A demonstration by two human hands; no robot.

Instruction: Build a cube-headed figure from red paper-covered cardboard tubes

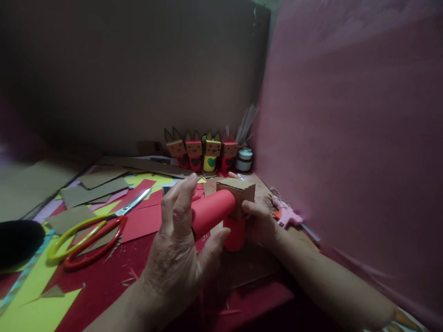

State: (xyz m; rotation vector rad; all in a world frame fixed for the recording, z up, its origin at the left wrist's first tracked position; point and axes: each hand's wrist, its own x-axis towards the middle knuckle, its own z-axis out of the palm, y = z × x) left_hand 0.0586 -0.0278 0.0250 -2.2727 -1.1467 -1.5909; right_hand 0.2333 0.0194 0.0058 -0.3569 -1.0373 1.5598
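Observation:
A red paper tube [212,210] lies tilted across my left hand [182,240], between the thumb and the raised fingers. The tube's far end overlaps the face of a small cardboard box [238,188]; whether they touch I cannot tell. My right hand [261,221] is closed on the box, thumb on its near right edge, other fingers mostly hidden behind. Below the box stands a red cylinder [234,235], upright, partly covered by my left thumb.
Scissors [121,213] with yellow and red handles lie at left on yellow paper [51,309], red paper [141,223] and cardboard scraps [95,191]. Several box-headed paper figures [212,154] and a lidded jar [244,159] stand behind. A pink glue gun [286,213] lies right, near the pink wall.

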